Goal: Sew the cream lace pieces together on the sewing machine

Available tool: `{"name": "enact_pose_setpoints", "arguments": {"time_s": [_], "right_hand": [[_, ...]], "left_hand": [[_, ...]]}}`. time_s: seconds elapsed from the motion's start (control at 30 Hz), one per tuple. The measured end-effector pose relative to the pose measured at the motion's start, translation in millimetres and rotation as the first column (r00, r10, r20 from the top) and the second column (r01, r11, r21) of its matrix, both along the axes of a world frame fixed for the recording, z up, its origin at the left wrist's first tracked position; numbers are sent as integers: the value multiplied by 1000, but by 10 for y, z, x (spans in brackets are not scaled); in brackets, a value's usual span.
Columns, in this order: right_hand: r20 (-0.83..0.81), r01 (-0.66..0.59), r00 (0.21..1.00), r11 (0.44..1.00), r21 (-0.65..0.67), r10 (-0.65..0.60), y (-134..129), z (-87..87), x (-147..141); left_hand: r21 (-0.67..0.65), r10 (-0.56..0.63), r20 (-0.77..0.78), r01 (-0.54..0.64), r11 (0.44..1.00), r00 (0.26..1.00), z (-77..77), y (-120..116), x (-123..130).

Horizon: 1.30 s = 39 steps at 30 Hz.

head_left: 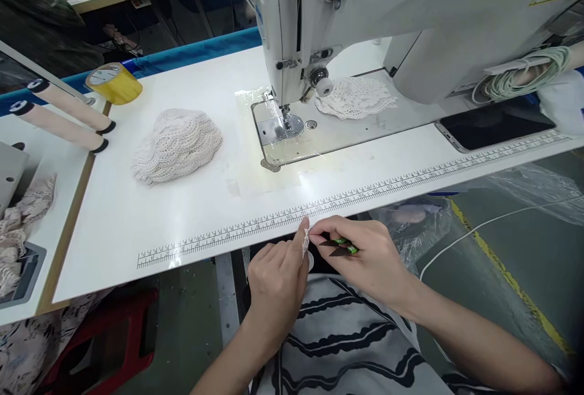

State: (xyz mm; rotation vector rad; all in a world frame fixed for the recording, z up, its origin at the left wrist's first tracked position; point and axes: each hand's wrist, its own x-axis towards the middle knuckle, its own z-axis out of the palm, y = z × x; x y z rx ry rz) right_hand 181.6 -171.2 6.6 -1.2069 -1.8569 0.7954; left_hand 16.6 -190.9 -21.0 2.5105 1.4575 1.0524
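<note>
Just in front of the table's near edge, my left hand [278, 276] pinches a small piece of white lace [305, 241] between thumb and fingers. My right hand [365, 255] is closed, its thumb and forefinger touching the same lace. Tucked in that hand is a pair of small thread snips [340, 246] with dark blades and green parts. Most of the lace is hidden by my fingers. Beyond my hands stands a white sewing machine [283, 36], with a lace piece [356, 98] lying on its bed. A stack of white lace pieces [177, 144] rests to the left.
A printed ruler [255, 229] runs along the white table's front edge. On the right lies a phone [495, 124] below a coiled cable [524, 78]. Yellow tape [114, 83] and thread spools [59, 127] are at left. A red stool [114, 340] stands below.
</note>
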Motion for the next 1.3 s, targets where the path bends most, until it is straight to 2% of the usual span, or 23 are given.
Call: {"name": "enact_pose_setpoints", "arguments": {"time_s": [0.07,0.1,0.2,0.23,0.3,0.43,0.57,0.73,0.9,0.97,1.03,1.1,1.17,1.3], "right_hand": [[-23,11,1000,999,-42,-12,13,11,21],[-34,19,999,998,-57,-21,19,17,33],[-54,20,998,997,-73,-24,31,33,65],[-56,8,998,997,-81,-12,32,35,69],[-43,-16,999,995,-103,11,31,32,68],[-2,-17,1000,985,-173,17,52,13,50],[-60,-70,997,962,-262,57,99,23,62],[-85,-110,993,940,-323,87,132,85,106],[-40,-111,994,930,-351,104,146,82,121],[-19,-81,997,948,-309,78,143,49,110],[1,-23,1000,978,-205,23,129,11,96],[9,-2,1000,997,-75,3,100,-21,83],[24,-38,999,999,38,37,61,-45,77],[102,-91,992,980,175,74,-6,-83,85]], "left_hand": [[-176,-22,126,44,983,992,11,-11,-22],[-299,-17,198,77,951,980,22,-17,-36],[-621,88,369,176,764,925,64,-25,-73],[-676,132,404,198,710,905,79,-23,-78],[-717,188,450,228,659,873,107,-12,-78],[-702,193,501,266,660,844,148,14,-60],[-712,210,500,261,652,840,159,18,-76],[-729,292,504,220,648,813,151,25,-105],[-742,320,536,256,619,781,153,61,-103],[-751,341,554,279,598,760,151,69,-98],[-751,356,567,288,595,743,145,66,-92],[-735,350,569,270,622,744,136,54,-89],[-704,315,561,242,668,765,126,38,-91],[-651,237,539,222,726,808,112,18,-104]]}}
